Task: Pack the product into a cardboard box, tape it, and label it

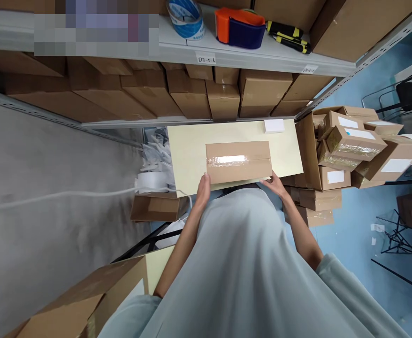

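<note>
A taped cardboard box [239, 172] lies over the pale yellow tabletop [186, 162], with a shiny strip of clear tape along its top. My left hand [203, 188] grips the near left corner of this box, thumb up against its side. At the near right corner, my right hand [275, 184] has its thumb and fingers on the box's edge. Whether the box rests fully on the table or is slightly raised, I cannot tell. Behind it, a small stack of white labels [274, 126] sits at the table's far edge.
A shelf [241, 57] above the table carries a blue-printed tape roll [185, 19], an orange and navy tape dispenser [240, 28] and yellow-black cutters [288, 36]. Cardboard boxes line the lower shelf. A large carton [306, 152] full of parcels stands right; an open box [156, 207] lies left.
</note>
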`<state>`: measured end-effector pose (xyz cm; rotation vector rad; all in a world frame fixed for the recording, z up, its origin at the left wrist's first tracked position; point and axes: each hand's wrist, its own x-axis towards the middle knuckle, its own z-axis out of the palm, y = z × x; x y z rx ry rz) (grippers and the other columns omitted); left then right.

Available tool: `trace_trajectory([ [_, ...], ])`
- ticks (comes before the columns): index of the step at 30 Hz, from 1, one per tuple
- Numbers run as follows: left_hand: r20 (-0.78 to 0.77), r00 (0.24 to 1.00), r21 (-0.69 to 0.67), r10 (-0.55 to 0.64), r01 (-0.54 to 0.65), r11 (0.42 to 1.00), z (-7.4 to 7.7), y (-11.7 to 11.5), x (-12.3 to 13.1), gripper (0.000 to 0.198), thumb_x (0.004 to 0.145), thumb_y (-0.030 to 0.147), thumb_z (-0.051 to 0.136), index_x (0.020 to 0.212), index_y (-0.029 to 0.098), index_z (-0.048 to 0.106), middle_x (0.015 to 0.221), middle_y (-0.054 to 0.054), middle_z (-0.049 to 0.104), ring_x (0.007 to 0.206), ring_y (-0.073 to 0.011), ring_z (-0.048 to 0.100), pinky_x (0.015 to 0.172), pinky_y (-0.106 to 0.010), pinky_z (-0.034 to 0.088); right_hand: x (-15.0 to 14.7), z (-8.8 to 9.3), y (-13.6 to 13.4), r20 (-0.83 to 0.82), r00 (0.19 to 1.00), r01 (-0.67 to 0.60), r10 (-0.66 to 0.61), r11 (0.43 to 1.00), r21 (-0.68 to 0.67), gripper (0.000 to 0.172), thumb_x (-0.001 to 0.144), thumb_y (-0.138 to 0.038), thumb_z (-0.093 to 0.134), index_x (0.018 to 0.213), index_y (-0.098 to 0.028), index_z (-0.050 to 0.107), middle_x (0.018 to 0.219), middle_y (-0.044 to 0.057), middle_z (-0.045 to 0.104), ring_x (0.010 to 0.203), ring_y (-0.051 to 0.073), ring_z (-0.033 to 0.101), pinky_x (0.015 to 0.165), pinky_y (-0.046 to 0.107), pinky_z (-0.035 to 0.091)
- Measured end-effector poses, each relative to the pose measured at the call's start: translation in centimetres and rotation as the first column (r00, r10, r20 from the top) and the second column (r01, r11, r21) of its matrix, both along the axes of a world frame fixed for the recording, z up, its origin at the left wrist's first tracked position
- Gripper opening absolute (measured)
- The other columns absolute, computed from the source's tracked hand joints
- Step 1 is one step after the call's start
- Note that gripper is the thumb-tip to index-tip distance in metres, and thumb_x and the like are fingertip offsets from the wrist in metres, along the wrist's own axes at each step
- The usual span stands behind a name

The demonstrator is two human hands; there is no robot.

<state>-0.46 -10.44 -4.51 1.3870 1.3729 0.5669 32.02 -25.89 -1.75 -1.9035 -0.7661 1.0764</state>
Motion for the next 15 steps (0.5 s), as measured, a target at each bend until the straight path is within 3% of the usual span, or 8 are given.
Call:
trace_trajectory([
  [2,0.047,0.999,-0.039,0.002,0.000,0.999,0.5,-1.0,0.6,0.077,0.108,0.084,0.032,0.132,0.021,0.070,0.139,-0.020,0.074,0.138,-0.0325,0.068,0.125,-0.051,0.052,-1.3,0.5,-0.4,0.064,0.998,0.010,-0.012,1.000,0.024,0.095,0.079,-0.080,0.086,0.154,-0.025,0.066,0.148,0.016,0.076,0.142,0.037,0.067,0.124,0.060,0.051],
  [5,0.061,0.997,0.013,0.040,-0.041,0.999,1.4,-1.3,1.3,0.072,0.105,0.081,0.049,0.142,0.022,0.068,0.143,-0.018,0.068,0.143,-0.0318,0.065,0.129,-0.049,0.047,-1.7,1.6,-0.1,0.222,0.970,0.081,-0.097,0.994,0.080,0.082,0.093,-0.079,0.070,0.153,-0.024,0.067,0.147,0.017,0.076,0.133,0.035,0.070,0.120,0.057,0.054],
  [8,0.052,0.998,0.121,0.036,-0.042,0.992,2.0,-0.2,1.9,0.075,0.096,0.071,0.073,0.151,0.021,0.064,0.142,-0.017,0.062,0.141,-0.0312,0.065,0.126,-0.047,0.051,-0.5,3.0,0.9,0.357,0.920,0.125,-0.164,0.984,0.128,0.074,0.102,-0.075,0.060,0.151,-0.021,0.069,0.149,0.019,0.073,0.124,0.033,0.073,0.112,0.053,0.060],
  [10,0.028,0.999,0.145,0.027,-0.030,0.989,2.2,0.7,2.5,0.072,0.094,0.061,0.079,0.152,0.021,0.065,0.137,-0.015,0.061,0.137,-0.0304,0.066,0.122,-0.045,0.055,0.8,3.4,2.0,0.405,0.896,0.141,-0.184,0.981,0.133,0.072,0.104,-0.074,0.057,0.148,-0.020,0.072,0.143,0.020,0.076,0.118,0.032,0.074,0.107,0.051,0.063],
  [15,-0.026,0.998,0.111,0.051,-0.048,0.993,1.7,1.9,4.4,0.059,0.095,0.042,0.079,0.148,0.019,0.069,0.129,-0.014,0.061,0.129,-0.0293,0.067,0.121,-0.045,0.056,3.1,2.0,4.4,0.410,0.894,0.138,-0.180,0.982,0.130,0.078,0.101,-0.078,0.057,0.141,-0.015,0.077,0.135,0.022,0.079,0.120,0.035,0.075,0.107,0.054,0.064],
])
